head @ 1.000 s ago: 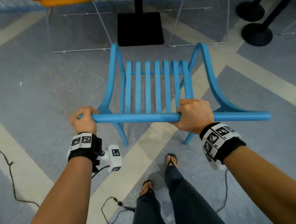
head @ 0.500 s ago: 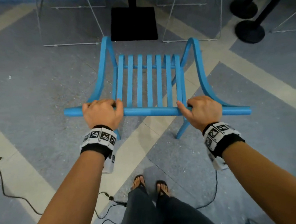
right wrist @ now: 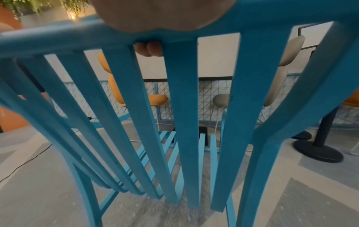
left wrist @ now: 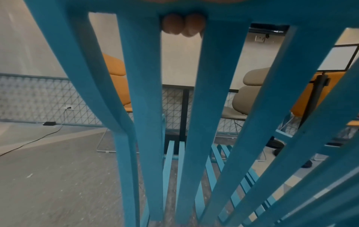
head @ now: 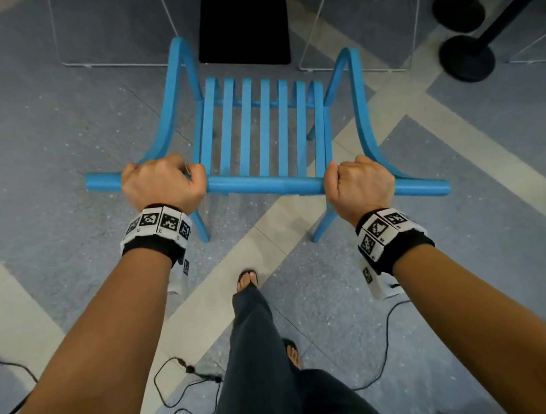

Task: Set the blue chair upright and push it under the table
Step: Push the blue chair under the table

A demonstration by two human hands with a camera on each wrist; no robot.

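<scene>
Fingers (left wrist: 182,24) of both your left hand (head: 165,184) and right hand (head: 358,182) clench the top rail of the upright blue chair (head: 263,127); the surface's black base (head: 242,28) lies straight ahead, so push far.

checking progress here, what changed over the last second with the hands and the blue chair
The left hand slid inward along the top rail, from its left end to just beside the slats. The blue chair moved forward toward the black table base, and the person stepped after it. The right hand kept its grip on the rail; the chair stayed upright.
</scene>
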